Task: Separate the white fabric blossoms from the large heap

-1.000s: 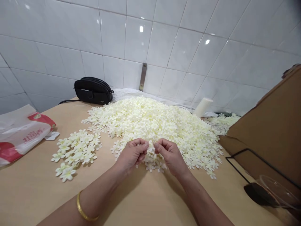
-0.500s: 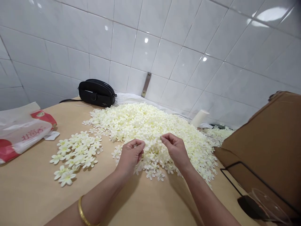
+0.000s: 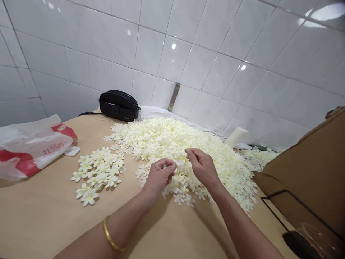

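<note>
The left hand (image 3: 160, 176) and right hand (image 3: 204, 168) are by a big heap of pale flowers (image 3: 159, 135) on the table (image 3: 54, 216). Each grip is pinched together; anything inside is too small to see.

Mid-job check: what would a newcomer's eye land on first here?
First, the big heap of pale flowers in the middle of the table, with the left hand and right hand pinched at its near side. Next, the black bag at the heap's back left, by the tiled wall, and the gold bangle on the left forearm.
</note>
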Motion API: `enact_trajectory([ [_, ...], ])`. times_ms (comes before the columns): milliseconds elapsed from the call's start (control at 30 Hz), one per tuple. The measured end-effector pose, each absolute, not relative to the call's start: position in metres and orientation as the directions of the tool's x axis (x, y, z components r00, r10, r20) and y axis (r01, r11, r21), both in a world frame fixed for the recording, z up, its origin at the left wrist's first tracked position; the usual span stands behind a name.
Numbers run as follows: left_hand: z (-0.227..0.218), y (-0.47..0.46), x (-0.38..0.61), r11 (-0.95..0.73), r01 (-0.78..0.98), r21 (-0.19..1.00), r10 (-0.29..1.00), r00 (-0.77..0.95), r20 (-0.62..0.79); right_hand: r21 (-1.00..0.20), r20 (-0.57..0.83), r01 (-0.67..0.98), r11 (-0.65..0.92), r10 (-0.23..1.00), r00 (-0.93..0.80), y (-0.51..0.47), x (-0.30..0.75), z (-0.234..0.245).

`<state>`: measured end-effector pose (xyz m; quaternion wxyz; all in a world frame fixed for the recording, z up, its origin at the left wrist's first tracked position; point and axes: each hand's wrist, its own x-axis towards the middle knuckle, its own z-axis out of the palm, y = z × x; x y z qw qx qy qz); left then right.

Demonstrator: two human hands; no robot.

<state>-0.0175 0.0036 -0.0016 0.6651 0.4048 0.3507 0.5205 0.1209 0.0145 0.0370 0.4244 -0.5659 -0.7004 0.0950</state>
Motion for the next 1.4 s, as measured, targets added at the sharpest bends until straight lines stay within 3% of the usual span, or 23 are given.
enact_trajectory([
  [100,-0.001,0.003,-0.017,0.116,-0.418,0.901,0.975,0.219,-0.024,-0.782,0.252,0.554,0.285,0.958,-0.137,0.004,0.114,0.040],
  [200,0.001,0.002,-0.018,0.110,-0.417,0.902,0.977,0.212,-0.020,-0.860,0.169,0.453,0.234,0.969,-0.178,0.003,0.113,0.041],
  [533,-0.004,0.004,-0.017,0.312,-0.482,0.818,0.925,0.352,-0.145,-0.709,0.458,0.638,0.300,0.884,0.093,0.062,0.128,0.042],
  [700,-0.001,0.005,-0.019,0.462,-0.538,0.705,0.874,0.412,-0.257,-0.652,0.571,0.699,0.294,0.797,0.197,0.057,0.131,0.037],
  [900,0.006,0.005,-0.020,0.490,-0.655,0.576,0.871,0.402,-0.284,-0.637,0.554,0.677,0.369,0.829,0.070,0.000,0.117,0.027],
  [1067,0.010,0.001,-0.016,0.449,-0.703,0.552,0.892,0.388,-0.232,-0.475,0.576,0.742,0.473,0.805,-0.144,-0.021,0.105,0.010],
  [1167,0.012,-0.001,-0.016,0.437,-0.717,0.543,0.895,0.405,-0.187,-0.427,0.583,0.782,0.454,0.799,-0.146,-0.021,0.101,0.002],
  [1400,0.011,-0.002,-0.015,0.415,-0.722,0.554,0.901,0.409,-0.143,-0.440,0.615,0.766,0.468,0.779,-0.122,-0.021,0.103,0.003],
])
